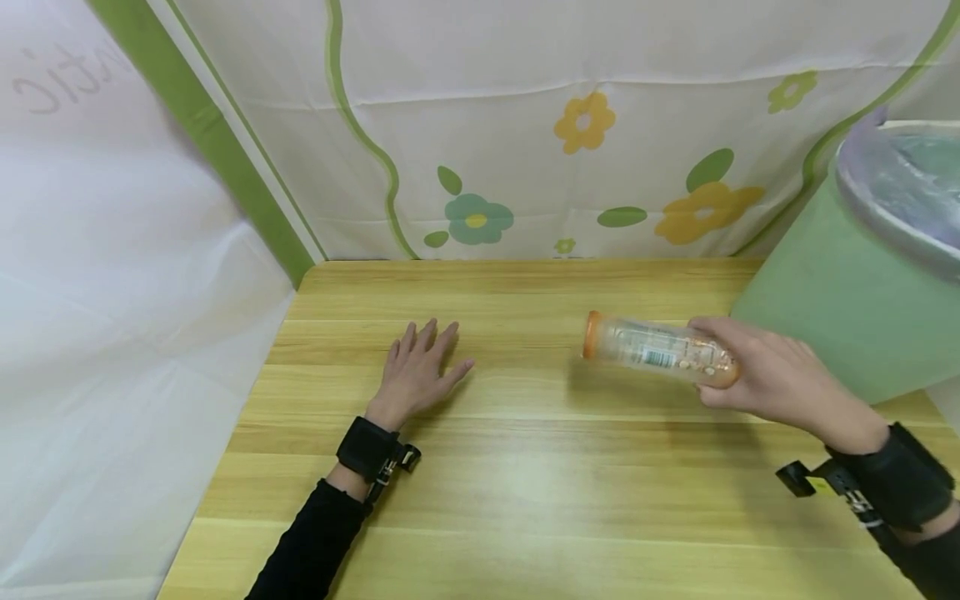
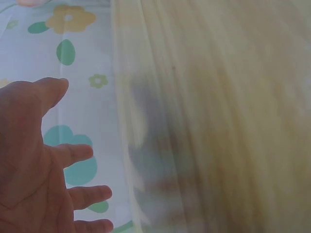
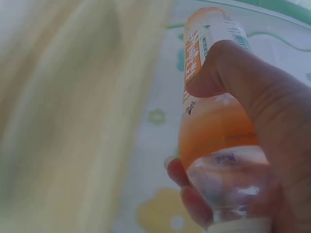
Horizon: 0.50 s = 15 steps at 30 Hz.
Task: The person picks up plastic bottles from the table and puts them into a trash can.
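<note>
My right hand [image 1: 783, 379] grips a clear plastic bottle [image 1: 648, 348] with an orange-and-white printed label. The bottle is held lying nearly level above the wooden table [image 1: 525, 483], its orange-tinted end pointing left. In the right wrist view, the thumb lies across the label of the bottle [image 3: 214, 131], and a whitish cap [image 3: 240, 226] shows near the palm. The bottle looks to hold no liquid. Over the left part of the table is my left hand [image 1: 416, 375], its fingers spread and holding nothing. The left wrist view shows its palm [image 2: 24, 179].
A light green bin [image 1: 855, 292] with a plastic liner [image 1: 926, 183] over its rim stands at the right, close behind my right hand. White cloth [image 1: 487, 75] with flower prints hangs along the table's far edge. More white cloth [image 1: 112, 333] hangs at the left.
</note>
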Motion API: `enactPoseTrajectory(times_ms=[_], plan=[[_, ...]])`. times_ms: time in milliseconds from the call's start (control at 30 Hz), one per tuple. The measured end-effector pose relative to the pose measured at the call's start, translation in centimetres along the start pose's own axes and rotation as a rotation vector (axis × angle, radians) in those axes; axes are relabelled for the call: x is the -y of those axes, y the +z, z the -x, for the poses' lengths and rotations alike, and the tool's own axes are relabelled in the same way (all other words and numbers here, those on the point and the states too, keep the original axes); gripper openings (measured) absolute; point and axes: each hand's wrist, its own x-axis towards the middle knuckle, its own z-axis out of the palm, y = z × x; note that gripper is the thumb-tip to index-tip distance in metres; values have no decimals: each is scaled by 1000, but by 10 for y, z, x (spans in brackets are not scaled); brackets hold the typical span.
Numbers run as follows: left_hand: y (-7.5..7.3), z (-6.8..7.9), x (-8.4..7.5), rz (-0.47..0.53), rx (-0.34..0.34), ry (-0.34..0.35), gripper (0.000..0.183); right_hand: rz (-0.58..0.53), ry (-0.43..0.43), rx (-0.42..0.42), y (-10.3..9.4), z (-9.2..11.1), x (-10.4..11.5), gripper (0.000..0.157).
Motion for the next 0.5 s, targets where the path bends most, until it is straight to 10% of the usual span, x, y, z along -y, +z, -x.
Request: enactPoseTrajectory(times_ms=[267,500], plan=[[-1,2,2,-5,-12,3,78,135,-17,-98,-65,-9,-2,87],[-4,3,3,-6,-15,4,77,75,-108,-389,-115,-14,-16,108]])
